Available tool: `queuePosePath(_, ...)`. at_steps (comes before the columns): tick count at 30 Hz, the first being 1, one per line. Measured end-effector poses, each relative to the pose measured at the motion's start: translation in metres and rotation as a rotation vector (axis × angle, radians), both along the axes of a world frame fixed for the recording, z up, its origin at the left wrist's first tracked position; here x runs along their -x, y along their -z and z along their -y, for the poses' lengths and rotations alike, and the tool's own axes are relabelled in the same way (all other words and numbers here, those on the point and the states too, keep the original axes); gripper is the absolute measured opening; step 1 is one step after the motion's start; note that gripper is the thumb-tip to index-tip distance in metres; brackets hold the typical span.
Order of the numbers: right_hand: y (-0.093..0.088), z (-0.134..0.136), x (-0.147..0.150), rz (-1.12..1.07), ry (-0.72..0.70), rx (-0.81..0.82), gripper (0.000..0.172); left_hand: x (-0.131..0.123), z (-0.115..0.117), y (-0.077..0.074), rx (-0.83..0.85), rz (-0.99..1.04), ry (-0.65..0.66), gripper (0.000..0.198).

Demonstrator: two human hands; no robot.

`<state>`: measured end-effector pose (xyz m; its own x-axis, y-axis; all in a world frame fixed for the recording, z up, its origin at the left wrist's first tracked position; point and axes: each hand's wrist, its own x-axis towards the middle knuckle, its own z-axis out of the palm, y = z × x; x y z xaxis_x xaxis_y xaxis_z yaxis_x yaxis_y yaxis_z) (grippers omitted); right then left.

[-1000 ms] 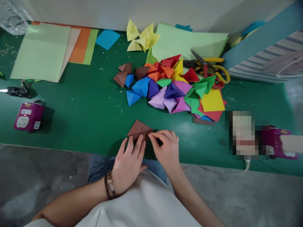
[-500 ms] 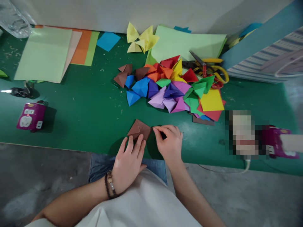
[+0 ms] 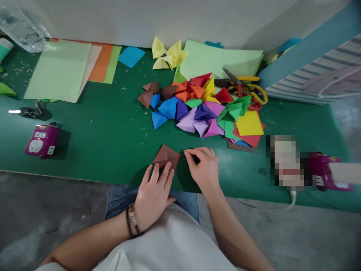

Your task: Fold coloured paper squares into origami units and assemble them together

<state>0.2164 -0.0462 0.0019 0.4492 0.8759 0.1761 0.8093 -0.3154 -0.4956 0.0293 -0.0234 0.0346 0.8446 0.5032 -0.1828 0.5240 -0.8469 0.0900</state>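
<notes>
**Folding at the near edge of the worktop.** A brown origami piece [image 3: 166, 156] is lying flat near the front edge of the green worktop [image 3: 113, 150], roughly midway along it, with its folded point directed away from the person. The left hand [image 3: 153, 197] is pinning the piece down from the near side, its fingers [image 3: 162, 175] spread and resting on the lower edge without pinching. The right hand [image 3: 203, 169] is hovering just beside the right corner, curled, with thumb and forefinger close together; whether they are holding anything cannot be told. The work in hand appears to be a fold in progress, and the piece seems to call for a crease along its right corner.

Below the hands, a beaded bracelet [image 3: 132, 220] is circling the left wrist. Just beyond the piece, without touching it, a heap of folded paper pieces [image 3: 197, 113] is spreading across the middle of the worktop. Yellow-handled scissors [image 3: 242, 84] are lying at its far right, and yellow folded pieces [image 3: 166, 54] are sitting near the far edge. Stacked paper sheets [image 3: 58, 71] are lying at the far left, beside a purple power socket [image 3: 42, 140]. A pixelated patch is hiding the right side.
</notes>
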Motion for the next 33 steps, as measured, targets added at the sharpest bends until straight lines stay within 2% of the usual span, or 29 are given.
queuePosePath(5,-0.011,-0.009,0.005,0.012,-0.109,0.121,0.016,0.005,0.0,0.007,0.03,0.1,-0.056,0.079)
queuePosePath(7,-0.017,-0.013,0.007,-0.116,-0.137,0.148,0.012,0.009,-0.002,0.006,0.078,0.212,-0.068,0.075)
queuePosePath(9,-0.027,-0.019,0.005,-0.335,-0.166,0.148,0.011,0.013,-0.01,-0.002,0.153,0.422,-0.045,0.058)
queuePosePath(12,-0.057,-0.033,-0.008,-0.567,-0.224,0.059,0.012,0.016,-0.031,-0.029,0.19,0.849,-0.067,0.018)
queuePosePath(14,-0.088,-0.045,-0.018,-0.573,-0.256,-0.019,0.013,0.013,-0.053,-0.054,0.091,1.013,-0.264,0.02)
queuePosePath(15,-0.106,-0.051,-0.022,-0.56,-0.283,-0.043,0.013,0.01,-0.066,-0.068,0.084,1.068,-0.366,0.029)
queuePosePath(16,-0.123,-0.057,-0.026,-0.54,-0.314,-0.071,0.013,0.005,-0.079,-0.081,0.162,1.101,-0.426,0.042)
queuePosePath(17,-0.139,-0.062,-0.029,-0.524,-0.346,-0.095,0.013,0.0,-0.092,-0.094,0.324,1.093,-0.444,0.052)
queuePosePath(19,-0.165,-0.072,-0.033,-0.499,-0.34,-0.199,0.013,-0.012,-0.114,-0.118,0.641,1.041,-0.445,0.035)
queuePosePath(21,-0.178,-0.081,-0.035,-0.497,-0.302,-0.342,0.013,-0.024,-0.131,-0.136,0.797,1.025,-0.444,0.022)
queuePosePath(23,-0.182,-0.091,-0.037,-0.534,-0.254,-0.469,0.015,-0.036,-0.143,-0.149,0.802,1.053,-0.447,0.018)
queuePosePath(26,-0.177,-0.101,-0.041,-0.622,-0.172,-0.549,0.028,-0.052,-0.153,-0.159,0.72,1.138,-0.444,0.019)
queuePosePath(29,-0.171,-0.108,-0.049,-0.635,-0.148,-0.53,0.035,-0.067,-0.158,-0.159,0.675,1.194,-0.453,0.02)
queuePosePath(33,-0.17,-0.115,-0.059,-0.633,-0.146,-0.461,0.032,-0.085,-0.16,-0.155,0.802,1.153,-0.373,0.017)
